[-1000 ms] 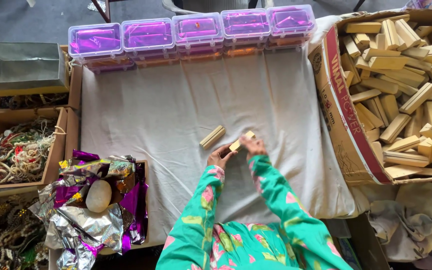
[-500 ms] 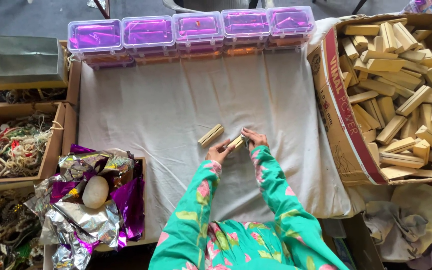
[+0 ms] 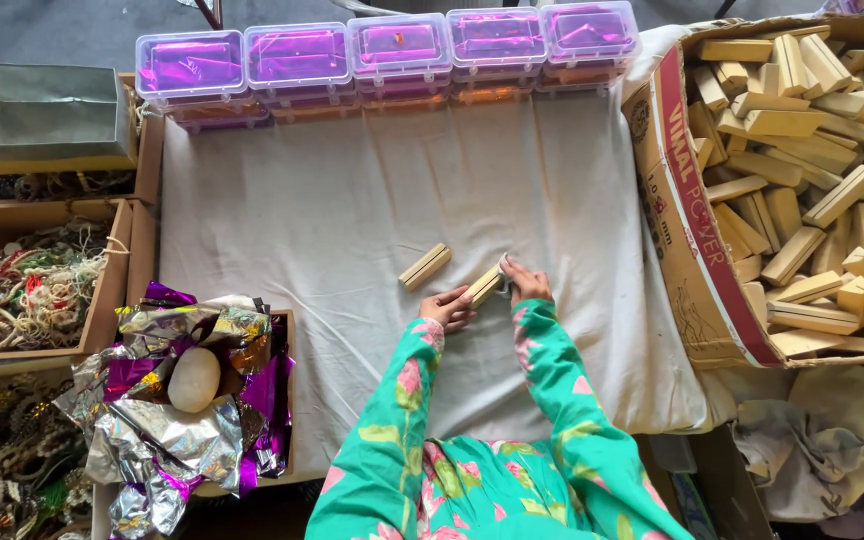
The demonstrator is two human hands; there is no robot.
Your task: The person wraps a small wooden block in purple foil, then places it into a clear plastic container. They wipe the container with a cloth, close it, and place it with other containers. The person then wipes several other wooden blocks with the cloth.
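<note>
Fingers: I see both hands, left hand (image 3: 447, 308) and right hand (image 3: 524, 285), pinching one wooden block (image 3: 485, 285).
Place: middle of white cloth (image 3: 332, 210); second block (image 3: 425, 266) just beside.

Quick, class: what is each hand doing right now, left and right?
Left hand: fingers closed on the near end of the wooden block on the white cloth.
Right hand: gripping the same block's far end.

At the frame's centre, the wooden block (image 3: 484, 285) was partly covered by the hands, left (image 3: 447, 307) and right (image 3: 524, 283), so its ends could not be seen. The cardboard box of blocks (image 3: 687, 230) was cut off at the right edge. The jewellery trays (image 3: 12, 290) ran off the left edge, their contents too tangled to distinguish.
</note>
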